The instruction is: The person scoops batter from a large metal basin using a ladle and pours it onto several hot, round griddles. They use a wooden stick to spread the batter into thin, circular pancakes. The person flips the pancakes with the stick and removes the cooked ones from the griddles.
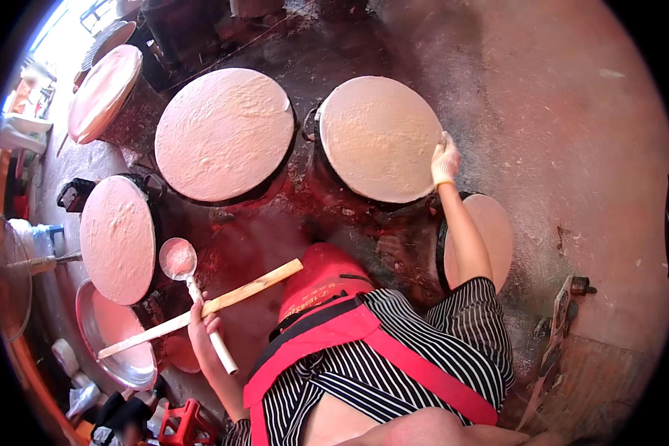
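My left hand (203,323) grips a long-handled ladle (179,259) and a flat wooden stick (245,289), which cross each other in the fist. White residue coats one end of the stick. Wearing a pale knitted glove, my right hand (445,159) rests at the right edge of a round, batter-coated griddle (382,139); whether its fingers grip the edge cannot be made out. To the left of that griddle is another coated round griddle (223,134). A third (117,240) lies near the ladle's bowl, and a fourth (488,240) is partly behind my right forearm.
Another coated griddle (105,92) stands at the upper left. A metal basin (145,371) holding pale material lies below the stick's whitened end. Nearer the bottom are a red plastic stool (184,423) and a person in dark clothing (125,415). A fan (8,279) stands far left.
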A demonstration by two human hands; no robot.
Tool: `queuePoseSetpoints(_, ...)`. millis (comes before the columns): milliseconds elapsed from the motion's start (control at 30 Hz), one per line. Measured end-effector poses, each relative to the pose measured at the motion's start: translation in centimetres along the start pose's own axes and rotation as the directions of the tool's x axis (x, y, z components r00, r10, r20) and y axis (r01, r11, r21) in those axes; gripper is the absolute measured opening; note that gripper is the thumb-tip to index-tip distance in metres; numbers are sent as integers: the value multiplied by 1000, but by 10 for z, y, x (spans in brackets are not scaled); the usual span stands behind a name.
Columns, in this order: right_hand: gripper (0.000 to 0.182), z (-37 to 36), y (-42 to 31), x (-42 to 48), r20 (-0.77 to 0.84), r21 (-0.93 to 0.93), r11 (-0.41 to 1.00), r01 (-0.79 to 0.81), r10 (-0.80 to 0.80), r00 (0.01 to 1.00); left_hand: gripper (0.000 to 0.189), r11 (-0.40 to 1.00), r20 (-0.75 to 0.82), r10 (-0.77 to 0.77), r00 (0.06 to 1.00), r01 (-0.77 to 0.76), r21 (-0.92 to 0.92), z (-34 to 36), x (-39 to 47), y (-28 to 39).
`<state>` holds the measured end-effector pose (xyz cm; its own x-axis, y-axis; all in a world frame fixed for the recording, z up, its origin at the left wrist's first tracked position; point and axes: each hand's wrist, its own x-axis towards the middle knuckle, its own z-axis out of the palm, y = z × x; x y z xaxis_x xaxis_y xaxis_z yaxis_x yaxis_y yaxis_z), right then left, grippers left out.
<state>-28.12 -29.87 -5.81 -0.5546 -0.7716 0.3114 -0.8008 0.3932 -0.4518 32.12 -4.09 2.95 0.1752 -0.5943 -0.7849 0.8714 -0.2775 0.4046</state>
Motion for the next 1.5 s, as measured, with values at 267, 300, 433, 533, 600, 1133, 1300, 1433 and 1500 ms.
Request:
queuePoseSetpoints(267, 37, 67, 46, 131, 335, -104, 994, -45, 77, 939, 23, 998, 79, 42, 996, -39, -41, 58, -20, -20)
queuePoseSetpoints(300, 37, 85, 51, 145, 382, -94, 996, -9, 44, 923, 24, 997, 60, 58, 997, -54, -54, 68, -25, -23)
queuePoseSetpoints(433, 33, 119, 52, 177, 520, 31, 993, 115, -114, 846, 26, 994, 94, 53, 994, -43, -105, 89, -19, -42)
queuePoseSetpoints(533, 25, 97, 19, 178, 622, 105, 994, -10, -58, 781, 28, 984, 83, 27, 996, -12, -179, 115, -17, -55)
queuePoseSetpoints(600, 21, 84, 12, 173, 595, 27, 1000, 9, -23, 804, 29, 988, 110, 18, 994, -2, -152, 126, -13, -60)
queuePoseSetpoints(1133, 60, -29, -75, 147, 532, 199, 970, 142, -229, 815, 32, 998, 82, 3, 997, 3, -70, 121, -21, -28)
queuePoseSetpoints(1300, 34, -183, -254, 92, 515, 126, 927, 354, -366, 775, 31, 999, 119, 50, 992, -50, -9, 63, -21, 4)
queuePoseSetpoints(1433, 36, -191, -348, 102, 602, 122, 759, 640, -569, 560, 30, 994, 143, 112, 983, -110, -23, 12, -32, 33)
queuePoseSetpoints(1500, 39, -170, -400, 96, 547, 126, 722, 680, -623, 560, 30, 984, 95, 178, 979, -176, -38, 2, -41, 44)
